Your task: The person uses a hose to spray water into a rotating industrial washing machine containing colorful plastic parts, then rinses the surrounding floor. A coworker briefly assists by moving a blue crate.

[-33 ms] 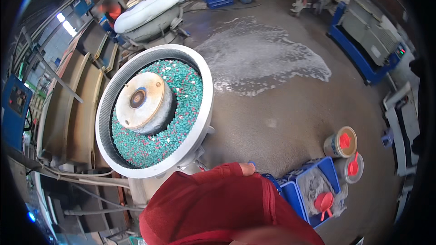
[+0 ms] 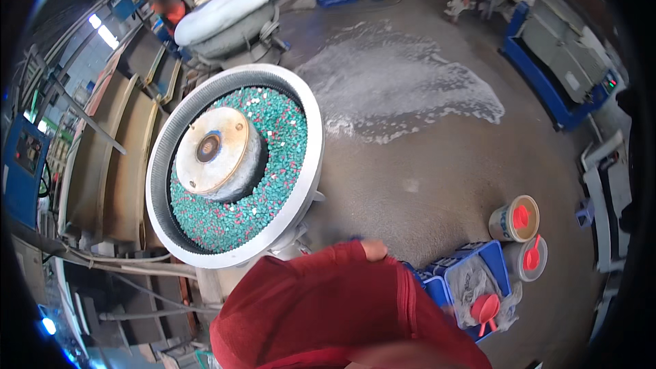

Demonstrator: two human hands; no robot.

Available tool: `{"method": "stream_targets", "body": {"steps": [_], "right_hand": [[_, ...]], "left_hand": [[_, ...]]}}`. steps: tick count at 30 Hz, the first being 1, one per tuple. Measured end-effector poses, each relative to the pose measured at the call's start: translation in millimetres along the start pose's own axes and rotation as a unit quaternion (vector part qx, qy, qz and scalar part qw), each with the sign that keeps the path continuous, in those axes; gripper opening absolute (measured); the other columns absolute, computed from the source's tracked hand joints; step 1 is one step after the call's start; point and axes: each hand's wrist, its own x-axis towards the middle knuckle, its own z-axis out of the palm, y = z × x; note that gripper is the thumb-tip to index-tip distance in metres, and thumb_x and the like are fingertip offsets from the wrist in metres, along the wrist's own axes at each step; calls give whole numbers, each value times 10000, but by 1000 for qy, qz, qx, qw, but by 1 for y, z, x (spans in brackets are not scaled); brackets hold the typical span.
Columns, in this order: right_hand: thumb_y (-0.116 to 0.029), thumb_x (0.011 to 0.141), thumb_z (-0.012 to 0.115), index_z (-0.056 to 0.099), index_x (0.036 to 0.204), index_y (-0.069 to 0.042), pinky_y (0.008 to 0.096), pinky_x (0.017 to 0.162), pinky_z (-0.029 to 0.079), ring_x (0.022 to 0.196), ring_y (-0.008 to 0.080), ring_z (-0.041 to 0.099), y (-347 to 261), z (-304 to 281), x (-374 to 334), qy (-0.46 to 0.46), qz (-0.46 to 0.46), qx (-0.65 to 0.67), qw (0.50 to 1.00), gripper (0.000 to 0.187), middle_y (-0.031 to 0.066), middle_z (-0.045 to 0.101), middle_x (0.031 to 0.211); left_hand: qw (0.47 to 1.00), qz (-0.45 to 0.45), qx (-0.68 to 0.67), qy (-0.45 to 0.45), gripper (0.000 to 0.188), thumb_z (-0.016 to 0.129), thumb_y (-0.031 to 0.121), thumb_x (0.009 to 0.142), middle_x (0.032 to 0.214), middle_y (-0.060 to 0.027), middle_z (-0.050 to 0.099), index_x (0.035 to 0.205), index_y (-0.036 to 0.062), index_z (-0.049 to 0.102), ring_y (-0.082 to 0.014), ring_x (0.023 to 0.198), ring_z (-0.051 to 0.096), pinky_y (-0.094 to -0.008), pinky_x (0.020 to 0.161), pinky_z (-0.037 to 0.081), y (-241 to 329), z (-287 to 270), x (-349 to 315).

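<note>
My left hand (image 2: 374, 249) shows only in part at the end of a dark red sleeve, in front of my body. Its fingers are hidden, so whether it holds anything cannot be told. My right hand does not show clearly. Left of my hand, and apart from it, stands a large round tilted bowl (image 2: 313, 119) with a pale rim and ribbed inner wall. Small teal pieces (image 2: 277, 157), with some pink and white ones among them, fill the ring around its rusty-topped metal hub (image 2: 219, 140).
At my right are a blue crate (image 2: 501, 260) with a crumpled plastic bag and red scoops (image 2: 486, 307), and two buckets (image 2: 504, 224) with red scoops. Foamy liquid (image 2: 403, 85) covers floor beyond the bowl. A blue-framed machine (image 2: 540, 75) stands far right; a person (image 2: 174, 12) is far left.
My left hand shows slightly higher and more fully past the cuff. The whole view has shifted a little. The bowl stays in place.
</note>
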Motion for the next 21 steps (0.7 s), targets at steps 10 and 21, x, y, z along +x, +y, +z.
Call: {"method": "stream_targets", "body": {"steps": [10,21], "right_hand": [[-248,797,493,583,903,-14,284,420,429,480,147,510,-171,-583,233,247,-130,349,895,272,82,536,591],[-202,812,501,571,922,-26,272,416,405,477,129,475,-199,-613,464,-109,87,302,943,219,52,509,590]], "left_hand": [[987,-134,-19,86,220,521,108,728,808,-174,626,910,73,639,-346,783,614,-427,630,497,-176,-255,143],[937,-59,-171,298,210,566,204,752,860,-169,627,860,31,614,-353,859,585,-423,747,465,-375,-524,376]]}}
